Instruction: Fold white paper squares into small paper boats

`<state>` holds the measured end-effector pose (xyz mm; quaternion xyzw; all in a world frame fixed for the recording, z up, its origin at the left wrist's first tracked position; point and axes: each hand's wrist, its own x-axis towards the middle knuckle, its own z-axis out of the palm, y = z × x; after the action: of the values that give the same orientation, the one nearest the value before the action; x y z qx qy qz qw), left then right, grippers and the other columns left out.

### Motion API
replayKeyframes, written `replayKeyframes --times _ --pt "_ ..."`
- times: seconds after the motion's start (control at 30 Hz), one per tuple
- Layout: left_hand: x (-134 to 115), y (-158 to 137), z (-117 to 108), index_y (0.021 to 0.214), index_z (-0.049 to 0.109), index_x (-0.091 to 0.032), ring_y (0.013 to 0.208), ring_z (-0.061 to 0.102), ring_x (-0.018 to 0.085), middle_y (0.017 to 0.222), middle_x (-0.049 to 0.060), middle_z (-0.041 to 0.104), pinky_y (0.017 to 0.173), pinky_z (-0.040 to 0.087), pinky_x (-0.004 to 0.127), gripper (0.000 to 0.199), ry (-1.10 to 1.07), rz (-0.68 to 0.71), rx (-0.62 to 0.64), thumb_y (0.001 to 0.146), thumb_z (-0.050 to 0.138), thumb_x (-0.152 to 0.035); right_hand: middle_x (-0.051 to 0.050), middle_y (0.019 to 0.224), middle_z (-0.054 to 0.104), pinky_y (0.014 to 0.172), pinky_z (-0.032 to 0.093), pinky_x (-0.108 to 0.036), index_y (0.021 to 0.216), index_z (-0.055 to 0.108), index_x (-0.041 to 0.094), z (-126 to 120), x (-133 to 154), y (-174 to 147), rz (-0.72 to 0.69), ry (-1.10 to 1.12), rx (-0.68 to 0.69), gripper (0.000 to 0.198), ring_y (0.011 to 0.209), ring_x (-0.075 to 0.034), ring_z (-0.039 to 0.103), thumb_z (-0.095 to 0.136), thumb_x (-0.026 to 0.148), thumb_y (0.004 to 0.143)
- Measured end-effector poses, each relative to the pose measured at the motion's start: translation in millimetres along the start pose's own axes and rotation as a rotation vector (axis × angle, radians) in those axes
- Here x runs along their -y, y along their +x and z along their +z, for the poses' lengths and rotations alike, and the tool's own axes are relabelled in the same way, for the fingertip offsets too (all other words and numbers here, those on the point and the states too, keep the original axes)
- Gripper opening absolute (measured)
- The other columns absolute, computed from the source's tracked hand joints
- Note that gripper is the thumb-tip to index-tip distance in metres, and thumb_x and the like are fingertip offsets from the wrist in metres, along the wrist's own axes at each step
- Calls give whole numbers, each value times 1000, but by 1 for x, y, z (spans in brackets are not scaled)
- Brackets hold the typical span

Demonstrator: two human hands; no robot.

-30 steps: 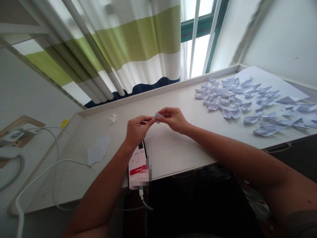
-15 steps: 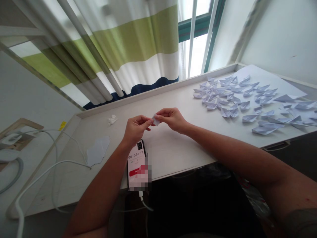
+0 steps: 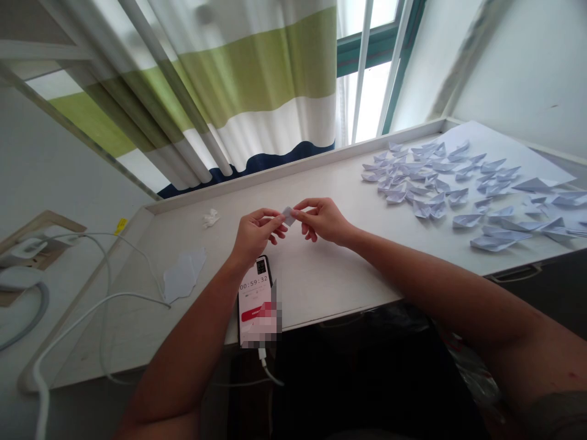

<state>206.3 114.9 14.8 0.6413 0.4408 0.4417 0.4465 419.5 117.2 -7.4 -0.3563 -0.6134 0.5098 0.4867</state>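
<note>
A small folded piece of white paper [image 3: 288, 216] is pinched between my two hands above the desk. My left hand [image 3: 257, 232] grips its left corner between thumb and fingers. On the opposite corner, my right hand [image 3: 323, 220] has its thumb and index finger closed, the other fingers curled below. The paper looks diamond-shaped; its finer folds are too small to tell. Many folded paper boats [image 3: 428, 208] lie spread over the right part of the desk. Below my left wrist rests a phone [image 3: 254, 296] with a timer on its screen.
Flat paper pieces [image 3: 183, 275] and a crumpled white tissue [image 3: 211, 218] lie on the desk [image 3: 321, 293] to the left. A white cable [image 3: 123, 296] crosses the left side. Large white sheets [image 3: 499, 143] lie at the back right, near the raised rim.
The paper has turned slightly and more of its face shows. The fingers of both hands have spread a little below it. The whole view has shifted slightly.
</note>
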Motion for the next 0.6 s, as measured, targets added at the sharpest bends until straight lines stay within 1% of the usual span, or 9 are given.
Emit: replayKeyframes --times 0.07,0.17,0.3,0.4,0.5,0.6 --pt "2 0 0 100 80 -19 65 78 20 83 9 84 52 55 26 41 -29 -17 7 81 93 -52 -2 67 76 45 57 -31 96 75 18 1 -1 0 10 60 21 59 45 -14 65 87 74 80" --pt "3 0 1 104 80 -18 73 82 23 89 11 86 57 59 28 44 -48 0 23 81 94 -54 -5 71 78 50 62 -33 91 75 17 4 -3 1 -15 105 14 59 53 -17 71 89 73 77" --pt "2 0 3 98 81 -17 85 84 25 93 12 86 68 64 32 43 -83 17 16 79 95 -54 -7 76 80 72 70 -39 87 77 17 6 -3 1 -70 126 -16 53 71 -20 78 90 67 80" --pt "3 1 4 95 82 -17 90 84 25 94 11 86 76 67 35 42 -112 23 5 78 96 -52 -7 83 82 83 70 -42 88 78 18 6 -3 2 -80 122 -22 52 81 -21 80 90 67 80" --pt "4 1 6 92 84 -16 90 82 23 96 10 86 83 68 37 39 -126 65 -20 77 97 -50 -8 88 83 88 68 -44 88 80 18 6 -3 2 -125 44 -60 51 87 -22 79 91 67 79" --pt "5 2 8 91 85 -17 85 81 21 93 9 86 83 66 36 36 -130 143 -82 75 99 -47 -8 90 83 91 66 -45 87 81 19 7 -3 2 -182 -10 -111 49 89 -23 79 92 66 78"
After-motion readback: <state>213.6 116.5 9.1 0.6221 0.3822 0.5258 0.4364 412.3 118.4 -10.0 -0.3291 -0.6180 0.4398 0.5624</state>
